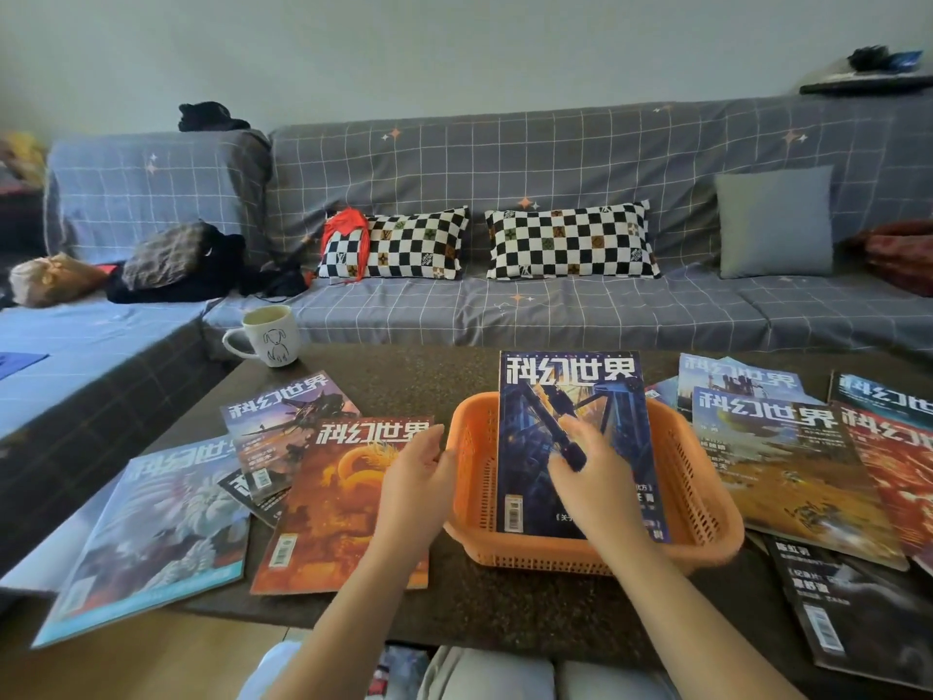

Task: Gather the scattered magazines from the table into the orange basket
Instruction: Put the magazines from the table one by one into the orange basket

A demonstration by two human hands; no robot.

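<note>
Near the dark tabletop's [404, 376] front edge, an orange perforated plastic basket [699, 477] holds one blue-covered magazine [570, 396], the right hand [601, 487] resting on it relaxed-fingered, the left hand [416, 482] touching its left rim with uncurled fingers; many glossy magazines [343, 502] lie ungathered towards both side edges.

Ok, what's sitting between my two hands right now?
In the head view, the left wall of the orange basket and the left strip of the blue magazine lie between your left hand and right hand.

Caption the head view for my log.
Right hand rests on a blue magazine in the orange basket; left hand touches its rim.
</note>
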